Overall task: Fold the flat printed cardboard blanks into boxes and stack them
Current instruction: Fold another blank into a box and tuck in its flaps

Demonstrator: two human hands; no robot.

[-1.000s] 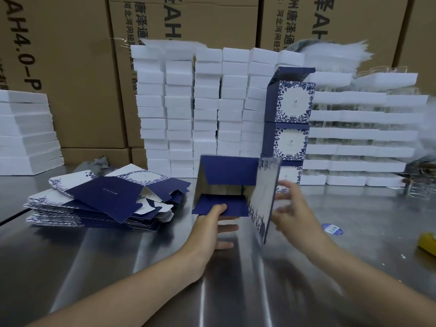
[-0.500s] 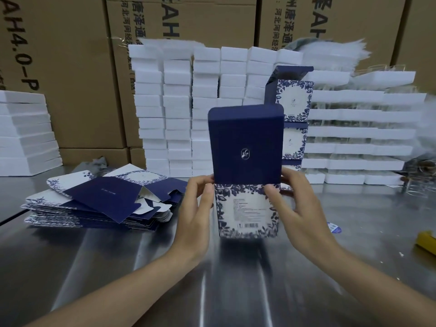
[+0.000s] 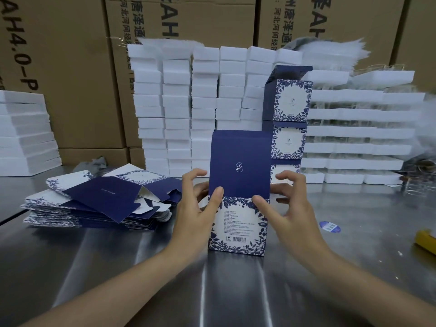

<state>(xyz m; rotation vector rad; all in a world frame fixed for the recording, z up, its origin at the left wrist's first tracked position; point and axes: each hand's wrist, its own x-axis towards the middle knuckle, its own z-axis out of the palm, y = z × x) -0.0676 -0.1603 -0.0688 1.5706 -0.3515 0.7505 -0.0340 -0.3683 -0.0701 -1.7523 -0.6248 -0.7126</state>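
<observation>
A folded box (image 3: 238,223), white with blue leaf print and a barcode, stands upright on the steel table in the centre. Its navy lid flap (image 3: 239,164) rises straight up from the near wall. My left hand (image 3: 198,208) holds the box's left side, thumb on the fold line. My right hand (image 3: 287,206) holds the right side the same way. A pile of flat printed blanks (image 3: 94,199) lies to the left. Behind the box, three finished boxes (image 3: 290,119) stand stacked.
Stacks of white foam blocks (image 3: 188,109) line the back, with more at the far left (image 3: 23,133) and white trays (image 3: 358,135) at the right. Brown cartons (image 3: 70,67) form the rear wall. A blue sticker (image 3: 329,226) and a yellow object (image 3: 427,239) lie on the table (image 3: 118,267) at the right.
One second ago the box lay tipped with its open inside facing me. It now stands upright with the lid flap raised, and both hands have shifted to its sides at the fold line.
</observation>
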